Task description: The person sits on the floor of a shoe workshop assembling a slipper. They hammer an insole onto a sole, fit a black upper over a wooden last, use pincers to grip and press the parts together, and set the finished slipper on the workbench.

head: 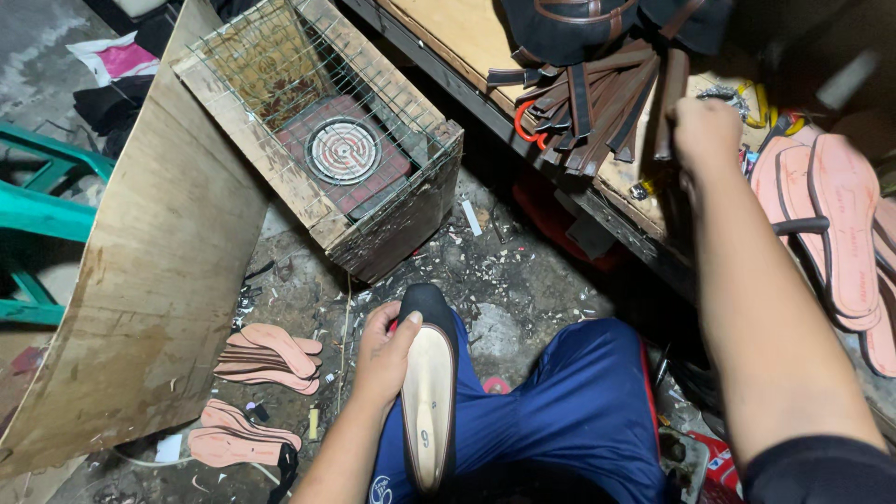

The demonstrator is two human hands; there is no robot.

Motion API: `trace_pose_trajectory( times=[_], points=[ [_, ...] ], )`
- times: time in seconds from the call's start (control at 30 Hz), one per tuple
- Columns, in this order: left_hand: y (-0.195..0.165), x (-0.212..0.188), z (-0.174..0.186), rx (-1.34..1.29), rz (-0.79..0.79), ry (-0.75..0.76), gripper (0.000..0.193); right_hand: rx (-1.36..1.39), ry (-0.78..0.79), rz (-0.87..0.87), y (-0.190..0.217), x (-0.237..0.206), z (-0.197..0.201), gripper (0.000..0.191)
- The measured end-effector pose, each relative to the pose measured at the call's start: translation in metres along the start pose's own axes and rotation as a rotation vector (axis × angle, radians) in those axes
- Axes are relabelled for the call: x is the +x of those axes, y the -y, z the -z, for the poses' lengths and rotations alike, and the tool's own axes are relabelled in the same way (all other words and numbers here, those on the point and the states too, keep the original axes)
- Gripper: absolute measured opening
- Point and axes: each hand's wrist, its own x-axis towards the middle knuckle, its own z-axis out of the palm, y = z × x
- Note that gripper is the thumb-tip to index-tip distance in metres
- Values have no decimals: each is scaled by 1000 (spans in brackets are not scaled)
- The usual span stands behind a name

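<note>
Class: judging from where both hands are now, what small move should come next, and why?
Probably pinch one strap and draw it back: the right hand rests at the strap pile on the bench, while the left hand steadies the shoe on the knee.

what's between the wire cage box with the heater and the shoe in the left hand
In the head view, only littered concrete floor lies between the caged heater box and the shoe held by the left hand.

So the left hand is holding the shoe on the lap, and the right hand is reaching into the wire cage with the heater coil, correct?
Not quite. The left hand does hold the shoe on the lap, but the right hand is up at the workbench, at the bundle of dark straps, not in the wire cage. The head view shows this.
</note>
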Motion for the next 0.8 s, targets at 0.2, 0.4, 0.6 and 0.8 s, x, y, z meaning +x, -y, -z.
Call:
trace_pose_trajectory(
  times=[0.2,0.4,0.6,0.8],
  points=[
    [-51,-14,3,580,-543,-134,45,748,383,-29,-29,-94,8,14],
    [-106,-44,-34,65,-135,305,52,0,265,658,-40,-260,-25,10],
    [-105,-47,-31,-217,-32,384,36,112,631,832,-20,-291,-10,25],
    [-106,-74,-25,-308,51,674,24,486,951,-93,-18,-276,-21,29]
  ],
)
